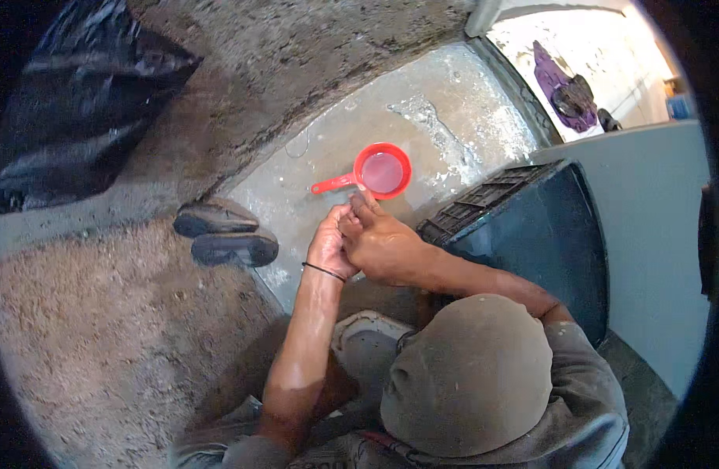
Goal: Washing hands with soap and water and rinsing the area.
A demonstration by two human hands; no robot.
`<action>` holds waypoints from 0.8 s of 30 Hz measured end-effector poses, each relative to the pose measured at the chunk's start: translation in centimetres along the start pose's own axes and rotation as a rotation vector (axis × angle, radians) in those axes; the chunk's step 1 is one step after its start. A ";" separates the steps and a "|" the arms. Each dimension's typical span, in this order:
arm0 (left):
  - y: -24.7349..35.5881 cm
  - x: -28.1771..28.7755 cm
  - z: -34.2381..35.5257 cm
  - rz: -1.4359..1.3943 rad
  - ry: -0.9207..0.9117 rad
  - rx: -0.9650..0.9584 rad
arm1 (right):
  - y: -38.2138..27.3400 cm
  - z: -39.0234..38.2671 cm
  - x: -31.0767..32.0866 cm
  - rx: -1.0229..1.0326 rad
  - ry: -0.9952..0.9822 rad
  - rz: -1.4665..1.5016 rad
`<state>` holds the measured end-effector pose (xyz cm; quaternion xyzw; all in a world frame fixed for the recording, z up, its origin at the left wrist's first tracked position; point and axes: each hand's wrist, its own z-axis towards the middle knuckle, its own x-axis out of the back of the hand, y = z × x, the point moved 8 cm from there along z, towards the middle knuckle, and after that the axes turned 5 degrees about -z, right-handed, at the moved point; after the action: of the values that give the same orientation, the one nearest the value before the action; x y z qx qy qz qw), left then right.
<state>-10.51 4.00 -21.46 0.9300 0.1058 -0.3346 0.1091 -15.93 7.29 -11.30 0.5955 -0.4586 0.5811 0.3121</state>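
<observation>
My left hand [331, 242], with a dark band on its wrist, is turned palm up, and its fingers curl against my right hand [384, 248]. The right hand lies across it, its fingers closed about the left one's fingers. Both forearms look wet. Just beyond the fingertips stands a red dipper [408, 173], its handle pointing left and cloudy liquid inside. It rests on a pale, wet slab [312, 168]. Whether anything small lies between the palms is hidden.
Dark shoes [234, 248] lie at the slab's left edge. A dark plastic crate [523, 242] stands on the right, beside a pale panel [649, 211]. Black plastic sheeting [86, 109] hangs at upper left. A grey cap [473, 375] blocks part of the lower view.
</observation>
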 end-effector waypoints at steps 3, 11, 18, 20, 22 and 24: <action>0.7 -0.1 -1.0 -0.127 -0.255 -0.036 | 2.5 -1.1 3.4 0.015 0.332 0.735; 14.8 5.8 -6.2 -0.246 -0.352 -0.533 | 19.2 -19.6 0.9 -1.265 1.030 1.261; 23.3 16.5 -8.3 0.000 0.139 -0.646 | 20.2 -46.1 -15.6 -1.929 0.794 0.780; 20.5 19.8 -7.9 0.467 0.333 -0.391 | 19.6 -50.3 -18.2 -2.036 0.571 0.618; 16.6 23.0 -8.2 0.945 0.369 -0.104 | 19.9 -50.9 -17.7 -1.989 0.445 0.483; 12.2 25.1 -9.3 1.428 0.149 0.070 | 21.2 -47.0 -14.1 -1.797 0.426 0.413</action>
<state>17.25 -2.02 -29.06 0.7954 -0.5320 -0.1204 0.2642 -52.95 44.23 -22.40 -0.0795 -0.7642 0.1507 0.6221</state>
